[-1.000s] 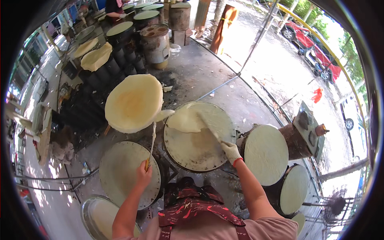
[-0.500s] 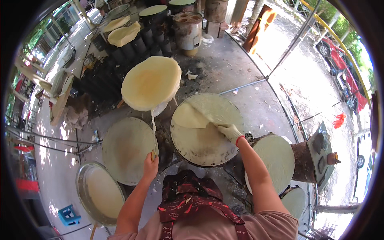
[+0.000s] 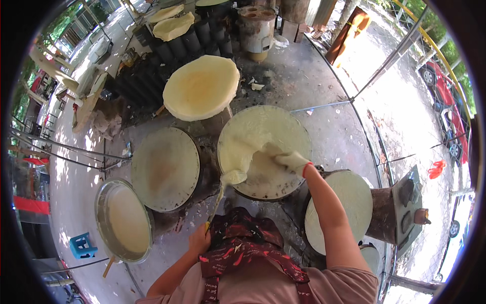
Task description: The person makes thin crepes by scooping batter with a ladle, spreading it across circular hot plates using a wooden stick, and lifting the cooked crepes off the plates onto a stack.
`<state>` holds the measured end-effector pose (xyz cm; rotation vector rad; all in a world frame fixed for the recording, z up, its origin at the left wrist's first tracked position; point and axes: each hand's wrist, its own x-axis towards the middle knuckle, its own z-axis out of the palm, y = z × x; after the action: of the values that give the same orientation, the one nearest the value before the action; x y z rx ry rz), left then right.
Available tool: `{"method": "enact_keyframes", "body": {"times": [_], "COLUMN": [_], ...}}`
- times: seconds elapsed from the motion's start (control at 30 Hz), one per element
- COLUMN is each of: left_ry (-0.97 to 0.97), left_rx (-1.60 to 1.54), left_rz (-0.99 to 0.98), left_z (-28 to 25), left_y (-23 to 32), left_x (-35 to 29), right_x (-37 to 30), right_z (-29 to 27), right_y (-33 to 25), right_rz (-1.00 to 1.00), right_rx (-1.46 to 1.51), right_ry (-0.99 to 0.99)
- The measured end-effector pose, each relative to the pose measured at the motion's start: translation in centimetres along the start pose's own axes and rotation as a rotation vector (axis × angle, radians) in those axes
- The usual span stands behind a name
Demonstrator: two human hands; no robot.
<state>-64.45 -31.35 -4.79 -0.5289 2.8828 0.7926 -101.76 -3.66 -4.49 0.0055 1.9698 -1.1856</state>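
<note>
A round griddle (image 3: 283,180) lies in front of me, its upper and left parts coated with pale batter (image 3: 238,152); its lower middle is bare and brownish. My left hand (image 3: 199,239) is closed around the handle of a batter-coated ladle (image 3: 233,177), whose bowl is over the griddle's near left rim. On the griddle's right side is my right hand (image 3: 292,162), in a pale glove with a red cuff. Its fingers are curled at the batter's edge, and what they hold is too blurred to name.
Left stands another griddle (image 3: 164,169), then a metal basin (image 3: 148,230) of batter. Beyond, thin round flatbreads (image 3: 201,87) are piled up. A pale-coated griddle (image 3: 339,210) sits at right beside a stove-like metal box (image 3: 407,213). Dark cylinders (image 3: 167,50) and a blue stool (image 3: 82,245) are farther off.
My left hand has brought the ladle from beside the flatbread pile down and right to the griddle's near rim. Batter now covers more of the griddle's upper right. The view has shifted slightly.
</note>
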Motion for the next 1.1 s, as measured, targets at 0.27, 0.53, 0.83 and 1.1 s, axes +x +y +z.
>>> {"method": "enact_keyframes", "body": {"times": [0.27,0.53,0.83,1.1], "left_ry": [-0.054,-0.04,-0.012,-0.313], "left_rx": [-0.016,-0.017,-0.291,-1.104], "left_rz": [0.002,0.045,0.273,0.131], "left_z": [0.7,-0.1,-4.8,-12.3], "left_y": [2.0,2.2,-1.4,-9.0], "left_x": [-2.5,-2.3,-0.5,0.3], "right_x": [-3.0,-6.5,-13.7,-12.2], "right_z": [-2.0,0.3,8.8,32.5], "right_y": [4.1,6.4,8.5,4.6], "right_rz": [-0.007,0.002,0.138,-0.022], "right_rx": [0.409,0.171,0.364,0.774], "right_ry": [0.271,-0.007,0.006,0.244]}}
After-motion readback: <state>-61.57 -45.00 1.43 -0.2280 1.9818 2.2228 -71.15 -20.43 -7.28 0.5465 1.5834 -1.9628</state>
